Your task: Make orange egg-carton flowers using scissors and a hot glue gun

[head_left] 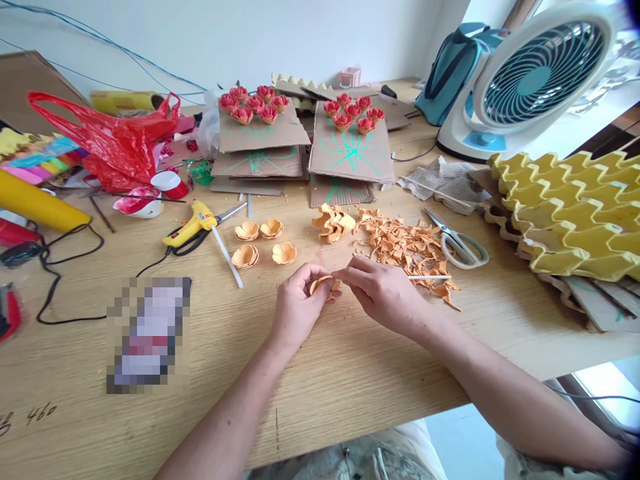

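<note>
The left grip (pixel 303 297) is closed around an orange petal cup (pixel 320 287), thumb laid across the near side and fingers curled round behind. The cup sits at the fingertip end of this grip, raised towards the right grip (pixel 377 293) and partly hidden by the thumb. The right grip comes in from the other side with its fingers bent and drawn together, fingertips at the cup's upper edge; whether they pinch the rim or only touch it, I cannot tell. A thin white stick (pixel 431 277) juts out to the right from behind the right grip, and whether it is held there or lies on the counter (pixel 240 373) is hidden.

Beyond the left grip and a little to its left, four finished-looking orange cups (pixel 285 253) stand apart from the held one, in two rough rows. Straight beyond both grips is a nested stack of orange pieces (pixel 331 223). Past the right grip, a heap of orange scraps (pixel 400 240) spreads to the right, with light-handled scissors (pixel 463 247) at its far side. Further left of the left grip lie a yellow glue gun (pixel 197 223) and a translucent glue stick (pixel 227 257). Farthest beyond the grips, red flowers (pixel 255 103) stand in two groups on cardboard sheets (pixel 353 153).
</note>
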`<state>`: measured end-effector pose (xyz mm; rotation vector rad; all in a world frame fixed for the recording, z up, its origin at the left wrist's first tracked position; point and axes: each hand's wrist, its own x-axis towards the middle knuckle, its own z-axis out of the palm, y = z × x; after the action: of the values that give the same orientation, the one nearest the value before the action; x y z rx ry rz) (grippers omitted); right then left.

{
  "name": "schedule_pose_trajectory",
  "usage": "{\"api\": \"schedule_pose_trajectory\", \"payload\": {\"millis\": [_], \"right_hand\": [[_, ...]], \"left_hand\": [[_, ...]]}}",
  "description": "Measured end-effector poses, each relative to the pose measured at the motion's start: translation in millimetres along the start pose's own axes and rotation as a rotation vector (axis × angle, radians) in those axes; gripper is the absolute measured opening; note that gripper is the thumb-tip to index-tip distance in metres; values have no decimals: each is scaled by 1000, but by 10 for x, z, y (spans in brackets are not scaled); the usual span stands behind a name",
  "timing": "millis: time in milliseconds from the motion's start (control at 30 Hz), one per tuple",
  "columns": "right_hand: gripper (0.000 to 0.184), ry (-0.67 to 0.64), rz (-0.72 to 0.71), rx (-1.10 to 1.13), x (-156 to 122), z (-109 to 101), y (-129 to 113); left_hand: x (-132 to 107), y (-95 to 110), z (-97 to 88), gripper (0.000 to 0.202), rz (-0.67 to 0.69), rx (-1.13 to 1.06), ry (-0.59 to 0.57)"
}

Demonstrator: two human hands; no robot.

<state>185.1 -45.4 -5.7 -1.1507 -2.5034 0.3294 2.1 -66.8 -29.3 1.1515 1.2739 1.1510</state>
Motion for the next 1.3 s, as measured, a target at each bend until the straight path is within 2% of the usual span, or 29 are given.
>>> {"api": "schedule_pose_trajectory", "payload": {"millis": [167, 333, 500, 733, 833, 967, 1100, 1200, 1300], "right_hand": [[27, 55, -112, -197, 6, 9, -12], [24, 95, -99, -138, 28, 33, 4], [25, 113, -108, -137, 24, 53, 10], [24, 96, -204, -287, -7, 6, -39], [21, 114, -185, -251, -5, 23, -33], [22, 155, -117, -110, 13, 76, 4], [23, 179, -135, -58, 22, 96, 22], [22, 202, -155, -130, 12, 85, 5], [23, 215, -197, -278, -1, 67, -29]], "left_hand": [[26, 3, -1, 29, -10, -49, -24], [18, -37, 7, 15, 132, 75, -21], [-4, -54, 11, 4, 211, 185, -16], [2, -41, 16, 8, 226, 175, -48], [10, -50, 13, 7, 236, 147, -44], [2, -72, 7, 4, 346, 192, -13], [-7, -92, 5, 9, 438, 309, 22], [-4, -99, -1, 10, 484, 387, 29], [2, -105, -8, 10, 465, 323, -2]]}}
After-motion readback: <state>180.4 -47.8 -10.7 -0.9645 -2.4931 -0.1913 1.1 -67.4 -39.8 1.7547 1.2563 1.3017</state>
